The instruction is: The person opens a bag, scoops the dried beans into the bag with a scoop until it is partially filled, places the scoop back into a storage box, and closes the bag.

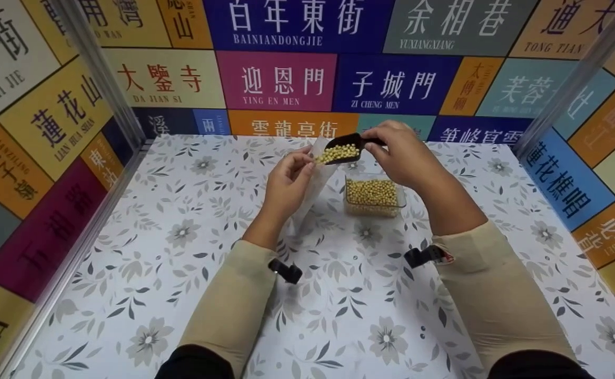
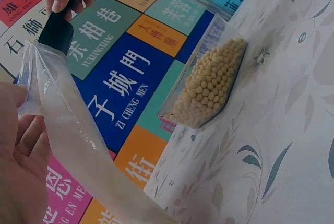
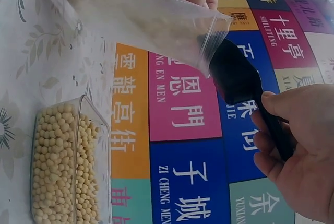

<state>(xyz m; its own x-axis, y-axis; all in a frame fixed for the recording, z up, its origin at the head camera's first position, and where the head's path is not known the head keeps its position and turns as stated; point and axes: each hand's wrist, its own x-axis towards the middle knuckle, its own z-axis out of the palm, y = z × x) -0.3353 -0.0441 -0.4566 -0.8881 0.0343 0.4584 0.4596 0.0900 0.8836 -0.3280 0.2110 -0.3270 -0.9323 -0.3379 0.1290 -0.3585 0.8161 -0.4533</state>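
Observation:
My right hand (image 1: 399,152) grips the handle of a small black scoop (image 3: 237,75), heaped with pale yellow soybeans (image 1: 341,153). The scoop's front edge reaches into the mouth of a clear plastic bag (image 2: 83,125). At that mouth my left hand (image 1: 288,181) pinches the bag's edge between thumb and fingers. The bag hangs down below the left hand, looking flat and nearly see-through. Just under the scoop, a clear rectangular container (image 1: 375,209) full of soybeans (image 2: 211,80) stands on the table.
A white cloth with grey flowers and leaves (image 1: 181,295) covers the table. Colourful panels with Chinese lettering (image 1: 281,81) rise at the back and both sides. Metal posts (image 1: 97,68) mark the corners. Black straps (image 1: 286,271) sit at both sleeve cuffs.

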